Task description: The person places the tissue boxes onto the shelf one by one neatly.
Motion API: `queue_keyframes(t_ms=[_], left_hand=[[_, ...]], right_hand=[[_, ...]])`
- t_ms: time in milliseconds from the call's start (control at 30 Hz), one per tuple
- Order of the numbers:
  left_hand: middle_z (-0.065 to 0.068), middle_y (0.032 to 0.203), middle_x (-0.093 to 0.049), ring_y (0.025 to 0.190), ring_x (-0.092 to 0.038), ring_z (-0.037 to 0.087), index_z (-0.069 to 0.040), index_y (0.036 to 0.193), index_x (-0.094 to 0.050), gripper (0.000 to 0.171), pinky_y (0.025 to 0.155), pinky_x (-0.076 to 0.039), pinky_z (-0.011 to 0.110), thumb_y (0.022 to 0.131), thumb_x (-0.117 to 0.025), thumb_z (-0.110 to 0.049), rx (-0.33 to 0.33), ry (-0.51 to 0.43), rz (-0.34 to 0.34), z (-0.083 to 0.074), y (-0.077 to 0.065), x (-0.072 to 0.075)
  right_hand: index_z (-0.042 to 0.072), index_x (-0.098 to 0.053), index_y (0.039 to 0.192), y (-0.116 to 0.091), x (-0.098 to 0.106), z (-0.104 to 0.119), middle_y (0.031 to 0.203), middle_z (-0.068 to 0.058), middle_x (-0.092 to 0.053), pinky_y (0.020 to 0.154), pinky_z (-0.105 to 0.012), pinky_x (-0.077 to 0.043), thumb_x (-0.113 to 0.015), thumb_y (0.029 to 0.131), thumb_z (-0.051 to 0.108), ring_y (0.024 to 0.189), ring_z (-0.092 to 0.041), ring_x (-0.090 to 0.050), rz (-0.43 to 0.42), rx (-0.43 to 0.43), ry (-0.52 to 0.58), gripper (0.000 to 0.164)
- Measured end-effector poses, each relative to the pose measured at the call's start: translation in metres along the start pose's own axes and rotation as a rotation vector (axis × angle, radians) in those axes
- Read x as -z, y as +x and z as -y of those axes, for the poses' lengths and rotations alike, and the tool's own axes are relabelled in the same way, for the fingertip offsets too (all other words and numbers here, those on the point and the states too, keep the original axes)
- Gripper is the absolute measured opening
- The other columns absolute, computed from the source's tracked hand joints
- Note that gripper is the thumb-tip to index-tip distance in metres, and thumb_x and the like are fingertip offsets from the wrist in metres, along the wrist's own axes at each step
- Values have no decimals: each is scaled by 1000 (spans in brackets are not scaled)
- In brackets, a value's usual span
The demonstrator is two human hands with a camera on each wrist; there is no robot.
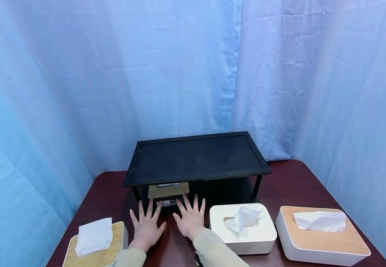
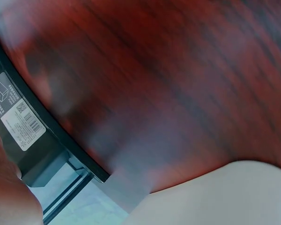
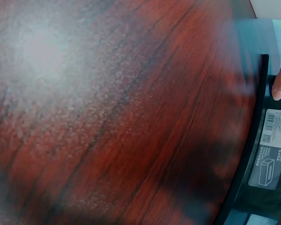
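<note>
My left hand (image 1: 146, 227) and right hand (image 1: 190, 219) are held side by side, fingers spread and straight, in front of a low black two-tier rack (image 1: 197, 157). Neither hand holds anything. On the rack's lower shelf, just beyond the fingertips, sits a tissue box (image 1: 168, 190) with a light wooden lid. A label (image 2: 23, 122) shows on its dark front in the left wrist view, and the same label (image 3: 270, 150) appears in the right wrist view. Whether any fingers touch the box or rack, I cannot tell. The upper shelf hides the back of that box.
At the left stands a wood-topped tissue box (image 1: 117, 243) with a folded white tissue. To the right are a white tissue box (image 1: 219, 218) and a larger wood-lidded one (image 1: 326, 244). All rest on the dark red table (image 1: 109, 193). Blue curtains (image 1: 179, 74) surround it.
</note>
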State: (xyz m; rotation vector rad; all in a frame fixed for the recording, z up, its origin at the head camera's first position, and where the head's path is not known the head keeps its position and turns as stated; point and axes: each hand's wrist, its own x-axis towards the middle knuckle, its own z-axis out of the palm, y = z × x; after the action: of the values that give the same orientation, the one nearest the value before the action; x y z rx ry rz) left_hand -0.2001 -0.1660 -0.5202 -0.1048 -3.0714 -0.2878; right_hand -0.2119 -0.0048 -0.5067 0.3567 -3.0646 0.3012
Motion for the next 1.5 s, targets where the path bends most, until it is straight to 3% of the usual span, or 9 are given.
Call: queue_keyframes(t_ms=[233, 433, 833, 1200, 1500], left_hand=[[16, 156, -19, 141, -4, 50, -16, 146, -38, 69, 103, 4, 72, 87, -62, -43, -9, -3, -15, 1, 1, 1], [16, 157, -19, 141, -5, 49, -17, 146, -38, 68, 103, 4, 73, 88, -61, -43, -6, 5, -38, 4, 0, 2], [21, 156, -11, 141, -3, 49, -17, 146, -38, 70, 102, 4, 74, 86, -64, -42, -25, -14, -89, 0, -9, 15], [23, 156, -10, 140, -5, 49, -19, 145, -39, 71, 101, 0, 75, 85, -66, -43, -66, -39, -146, -13, -23, 23], [24, 154, -14, 140, -6, 49, -19, 144, -41, 70, 100, 0, 75, 83, -68, -42, -100, -93, -182, -33, -28, 25]], right_hand=[[27, -42, 144, 1, -3, 1, 157, -1, -23, 111, -61, -6, -39, 98, 46, 142, -39, -18, -11, -8, 51, 50], [24, -43, 143, 0, -2, 2, 155, -7, -27, 110, -63, -7, -40, 98, 46, 142, -40, -19, -82, 11, 101, 50], [27, -37, 146, -9, 27, 5, 153, -12, -29, 109, -64, -8, -37, 98, 49, 142, -40, -17, -105, 88, 130, 52], [23, -38, 146, -38, 46, -4, 157, -16, -19, 104, -70, -7, -35, 98, 50, 141, -45, -16, -133, 159, 284, 55], [26, -40, 144, -57, 62, -25, 156, -15, -20, 104, -68, -3, -39, 97, 51, 140, -44, -18, -176, 190, 283, 53]])
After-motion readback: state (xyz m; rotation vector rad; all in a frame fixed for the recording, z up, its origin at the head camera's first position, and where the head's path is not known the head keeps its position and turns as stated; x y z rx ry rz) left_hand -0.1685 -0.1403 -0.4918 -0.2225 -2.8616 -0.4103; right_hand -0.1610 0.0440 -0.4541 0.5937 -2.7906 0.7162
